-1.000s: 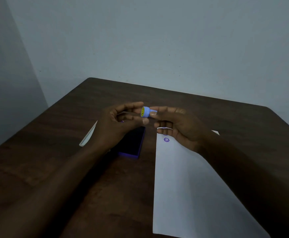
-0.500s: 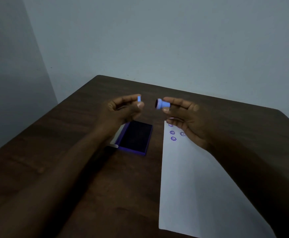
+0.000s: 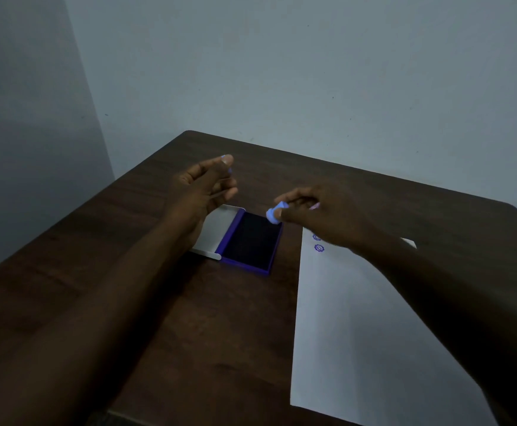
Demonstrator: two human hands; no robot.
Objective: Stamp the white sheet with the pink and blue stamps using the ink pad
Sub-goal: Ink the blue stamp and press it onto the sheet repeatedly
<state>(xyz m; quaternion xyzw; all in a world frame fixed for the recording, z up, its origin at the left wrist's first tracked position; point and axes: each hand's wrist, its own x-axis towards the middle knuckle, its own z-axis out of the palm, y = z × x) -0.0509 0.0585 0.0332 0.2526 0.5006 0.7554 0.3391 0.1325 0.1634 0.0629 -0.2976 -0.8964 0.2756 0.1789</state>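
Observation:
My right hand (image 3: 315,212) pinches a small blue stamp (image 3: 276,213), face down, just above the far right corner of the open ink pad (image 3: 249,242). A pinkish sliver (image 3: 315,206) shows between the fingers of that hand; what it is I cannot tell. My left hand (image 3: 203,187) hovers above the pad's white lid (image 3: 215,230), its fingertips pinched on a small blue cap (image 3: 229,170) that is mostly hidden. The white sheet (image 3: 358,333) lies to the right of the pad, with purple stamp marks (image 3: 319,248) near its far left corner, partly under my right wrist.
Everything sits on a dark wooden table (image 3: 189,318) pushed into a corner of grey walls (image 3: 282,72). The table's near edge (image 3: 122,415) is at the bottom of the view.
My hands pulled the cap off the blue stamp and moved apart. My right hand has dropped with the stamp toward the ink pad, and my left hand has lifted with the cap.

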